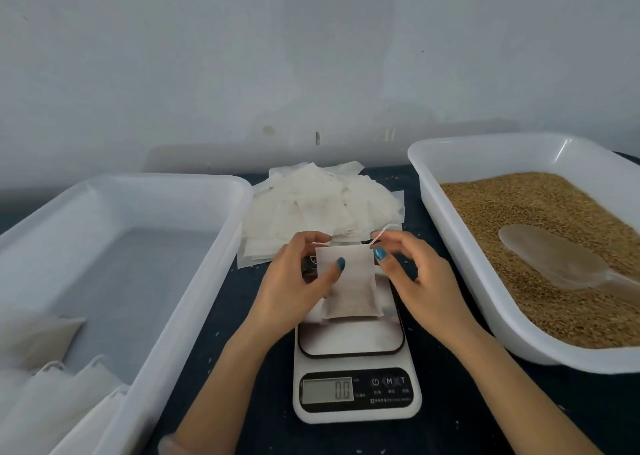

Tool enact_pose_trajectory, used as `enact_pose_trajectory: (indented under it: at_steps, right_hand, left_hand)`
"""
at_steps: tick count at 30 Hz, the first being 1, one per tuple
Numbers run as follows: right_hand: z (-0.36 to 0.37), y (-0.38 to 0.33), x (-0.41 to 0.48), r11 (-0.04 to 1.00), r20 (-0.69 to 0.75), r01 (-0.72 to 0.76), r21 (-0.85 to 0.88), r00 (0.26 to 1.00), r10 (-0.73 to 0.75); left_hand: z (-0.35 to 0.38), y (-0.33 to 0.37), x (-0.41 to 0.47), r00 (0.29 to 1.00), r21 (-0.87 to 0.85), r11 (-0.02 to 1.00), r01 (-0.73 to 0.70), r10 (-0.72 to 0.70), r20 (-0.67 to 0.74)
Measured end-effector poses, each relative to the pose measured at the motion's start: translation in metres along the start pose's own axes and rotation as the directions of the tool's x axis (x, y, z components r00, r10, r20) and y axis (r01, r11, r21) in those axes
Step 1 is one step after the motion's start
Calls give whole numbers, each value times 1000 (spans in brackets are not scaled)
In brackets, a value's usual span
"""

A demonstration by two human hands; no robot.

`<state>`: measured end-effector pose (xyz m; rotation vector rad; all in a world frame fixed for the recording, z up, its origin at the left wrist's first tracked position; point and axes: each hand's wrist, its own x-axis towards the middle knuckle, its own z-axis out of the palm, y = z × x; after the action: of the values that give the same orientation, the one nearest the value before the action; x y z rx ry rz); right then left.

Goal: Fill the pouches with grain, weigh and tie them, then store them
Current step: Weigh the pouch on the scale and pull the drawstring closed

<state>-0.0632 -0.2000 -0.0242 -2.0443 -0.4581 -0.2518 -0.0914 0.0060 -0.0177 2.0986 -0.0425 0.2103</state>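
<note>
Vertically, mouth uppermost: pouch (349,281) in pinches of left hand (294,281) and right hand (415,271).

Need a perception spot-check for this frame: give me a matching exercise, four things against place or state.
Things:
1 scoop
2 empty pouches
3 stored pouches
4 scale

Place or state:
A in left tray
B reads 0.0
C on grain in right tray
D piled behind the scale

Pairs: 1-C, 2-D, 3-A, 4-B
</note>
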Motion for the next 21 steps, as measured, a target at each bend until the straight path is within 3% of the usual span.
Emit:
enact_pose_trajectory:
  at_steps: [16,21]
  right_hand:
    - [-6,4,-3,998,-15,-63,-25,998,63]
    - [-6,3,-2,996,-17,-72,-43,997,71]
  left_hand:
    - [-1,-6,1,998,-3,1000,11,-11,-61]
    - [2,-3,4,996,-74,997,22,-28,-85]
